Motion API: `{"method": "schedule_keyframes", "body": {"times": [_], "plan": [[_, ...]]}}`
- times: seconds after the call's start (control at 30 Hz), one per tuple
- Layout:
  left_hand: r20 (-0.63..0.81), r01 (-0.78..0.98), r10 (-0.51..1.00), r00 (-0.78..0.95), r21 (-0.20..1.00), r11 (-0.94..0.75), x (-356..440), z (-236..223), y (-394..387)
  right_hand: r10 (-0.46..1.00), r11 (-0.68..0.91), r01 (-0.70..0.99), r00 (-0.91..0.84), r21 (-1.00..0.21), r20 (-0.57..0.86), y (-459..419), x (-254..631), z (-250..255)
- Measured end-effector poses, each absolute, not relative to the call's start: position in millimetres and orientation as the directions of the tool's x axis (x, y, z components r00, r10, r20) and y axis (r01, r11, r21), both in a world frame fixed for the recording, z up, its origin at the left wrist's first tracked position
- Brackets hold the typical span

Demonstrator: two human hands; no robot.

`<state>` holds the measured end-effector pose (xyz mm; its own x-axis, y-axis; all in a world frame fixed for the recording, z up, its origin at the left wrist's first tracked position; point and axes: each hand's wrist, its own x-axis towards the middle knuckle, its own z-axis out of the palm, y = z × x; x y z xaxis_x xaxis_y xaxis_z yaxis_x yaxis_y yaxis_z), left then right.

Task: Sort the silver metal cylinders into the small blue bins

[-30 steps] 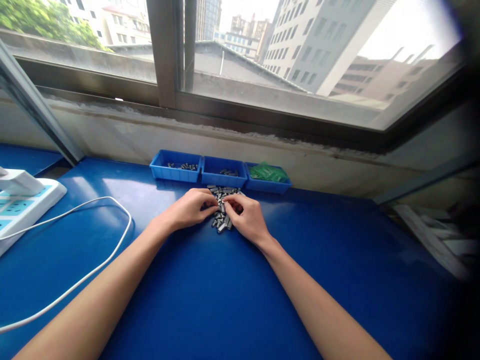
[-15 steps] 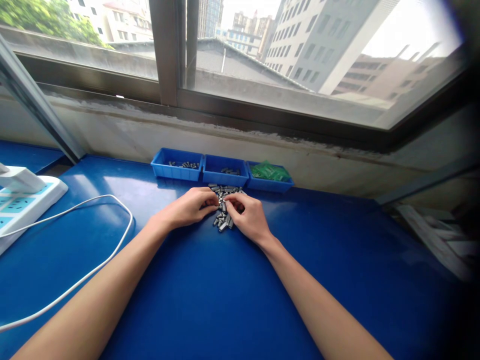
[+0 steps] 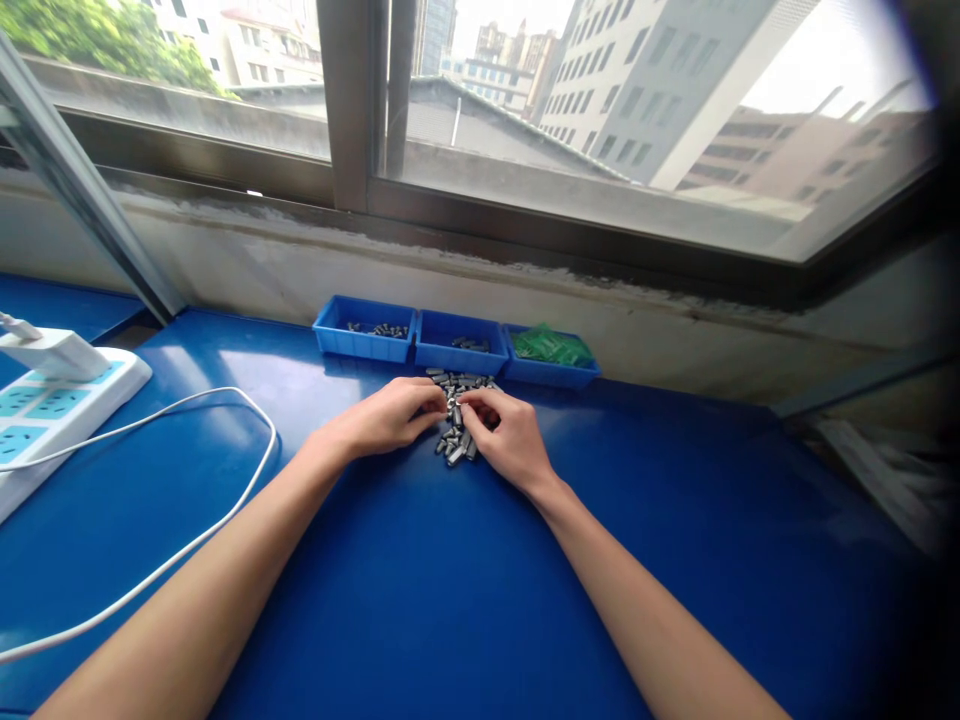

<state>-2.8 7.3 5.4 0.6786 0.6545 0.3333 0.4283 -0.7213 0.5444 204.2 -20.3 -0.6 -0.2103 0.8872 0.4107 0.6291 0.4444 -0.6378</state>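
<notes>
A heap of small grey metal fasteners lies on the blue tabletop, some long and some short and stubby. At the left side of the heap is my left hand, its fingers curled in and thumb close to the fingertips. Across from it, my right hand pinches at the heap's right side, thumb and forefinger together. Anything between the fingertips of either hand is too small to make out. Part of the heap is hidden behind both hands.
Behind the heap stand a left blue bin with small metal pieces, a middle blue bin with more pieces, and a right blue bin holding green plastic bags. At left are a power strip and a looping white cable.
The whole view has shifted slightly, so everything sits a little further right. Both hands stay at the heap, with only slight finger movement.
</notes>
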Motion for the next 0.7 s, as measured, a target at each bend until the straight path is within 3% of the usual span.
{"method": "schedule_keyframes", "body": {"times": [0.27, 0.43, 0.7], "plan": [[0.337, 0.457, 0.656, 0.676, 0.507, -0.731, -1, 3, 5, 0.884, 0.45, 0.629, -0.214, -0.634, 0.416, -20, 204, -3], [0.347, 0.445, 0.674, 0.652, 0.545, -0.71, -3, 6, 5, 0.885, 0.449, 0.628, -0.213, -0.636, 0.414, -21, 204, 0], [0.187, 0.465, 0.71, 0.679, 0.638, -0.613, -16, 29, -3, 0.89, 0.442, 0.628, -0.216, -0.64, 0.402, -20, 205, -3]]}}
